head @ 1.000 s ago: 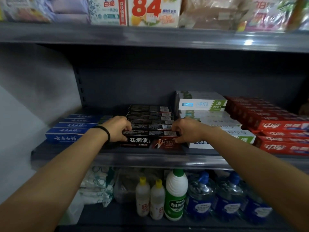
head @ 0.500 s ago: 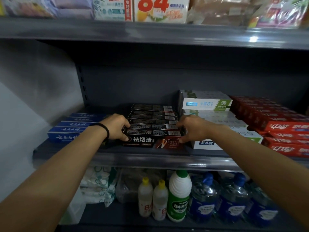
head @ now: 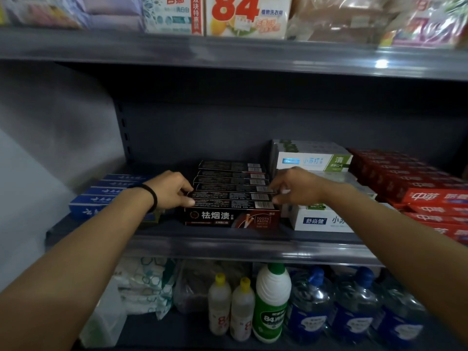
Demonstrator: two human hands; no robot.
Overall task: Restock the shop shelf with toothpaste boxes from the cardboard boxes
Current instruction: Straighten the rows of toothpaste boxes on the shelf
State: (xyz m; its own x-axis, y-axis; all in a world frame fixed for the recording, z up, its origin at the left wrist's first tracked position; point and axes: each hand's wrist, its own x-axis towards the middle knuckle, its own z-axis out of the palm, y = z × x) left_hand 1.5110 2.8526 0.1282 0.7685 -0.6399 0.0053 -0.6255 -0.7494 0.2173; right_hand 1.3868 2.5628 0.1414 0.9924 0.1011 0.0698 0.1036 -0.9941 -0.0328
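Observation:
A row of several black toothpaste boxes (head: 231, 196) lies on the grey middle shelf (head: 228, 245), the front one showing white characters. My left hand (head: 169, 190), with a black band on the wrist, grips the left ends of the front boxes, thumb on the front box's corner. At the right ends, the curled fingertips of my right hand (head: 295, 187) pinch the same boxes. The cardboard boxes are out of sight.
Blue toothpaste boxes (head: 101, 196) lie left of the black row, white-green ones (head: 314, 160) stacked to the right, red ones (head: 430, 196) further right. Below stand bleach bottles (head: 272, 302) and water jugs (head: 354, 305). Detergent packs (head: 243, 13) fill the shelf above.
Both hands stay at the ends of the black row. My right hand has shifted slightly back along the box ends and its fingers have spread a little.

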